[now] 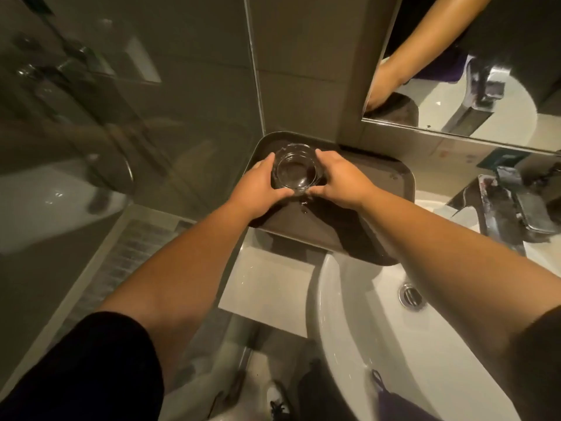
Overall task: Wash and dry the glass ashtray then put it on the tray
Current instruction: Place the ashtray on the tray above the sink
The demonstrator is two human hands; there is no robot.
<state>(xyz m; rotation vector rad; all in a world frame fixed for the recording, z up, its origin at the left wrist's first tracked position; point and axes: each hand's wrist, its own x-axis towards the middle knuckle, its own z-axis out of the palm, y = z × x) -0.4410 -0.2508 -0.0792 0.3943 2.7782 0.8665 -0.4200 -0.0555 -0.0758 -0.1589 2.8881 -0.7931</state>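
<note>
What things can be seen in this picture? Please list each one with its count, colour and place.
glass ashtray: one, clear, over the tray's far part, between both hands
tray: one, dark brown, on the counter corner, left of the sink
sink: one, white, lower right
drain: one, silver, in the sink
faucet: one, chrome, right edge
cloth: one, purple, on the sink's near rim
mirror: one, upper right
left hand: grips the ashtray's left side
right hand: grips its right side
</note>
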